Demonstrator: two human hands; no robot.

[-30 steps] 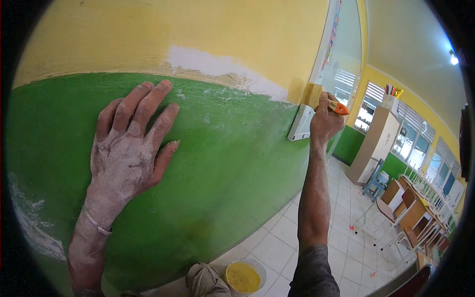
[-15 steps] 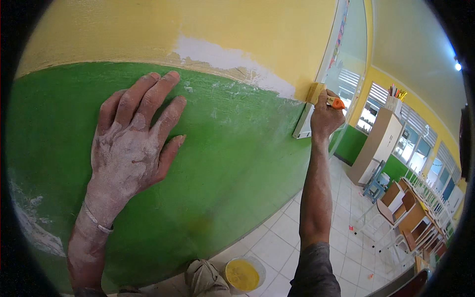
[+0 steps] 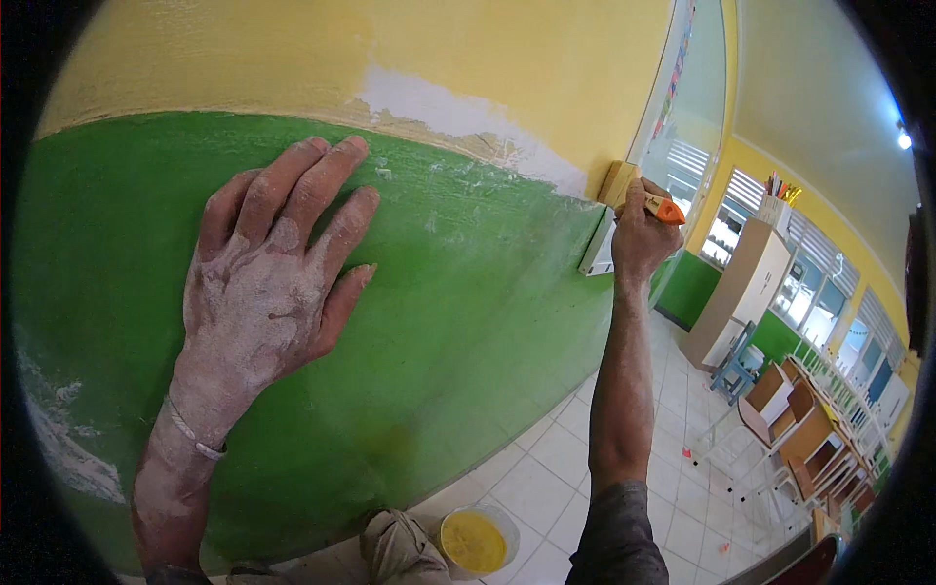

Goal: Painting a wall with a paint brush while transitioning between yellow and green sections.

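Observation:
My left hand (image 3: 273, 283), dusted white, lies flat with fingers spread on the green lower part of the wall (image 3: 458, 322). My right hand (image 3: 639, 239) is stretched out to the right and grips a paintbrush (image 3: 624, 190) with an orange handle and pale bristle block. The brush touches the wall at the line where green meets yellow (image 3: 546, 78), next to a white bare patch (image 3: 439, 107). A white box (image 3: 597, 255) on the wall sits just below the right hand.
A bucket of yellow paint (image 3: 475, 539) stands on the white tiled floor (image 3: 556, 468) below me, beside my knee. To the right are a wooden cabinet (image 3: 736, 292), a blue chair (image 3: 738, 366), wooden desks (image 3: 809, 439) and windows.
The brush and my right hand have shifted slightly up along the colour line. My left hand stays pressed on the green wall. The view has tilted a little.

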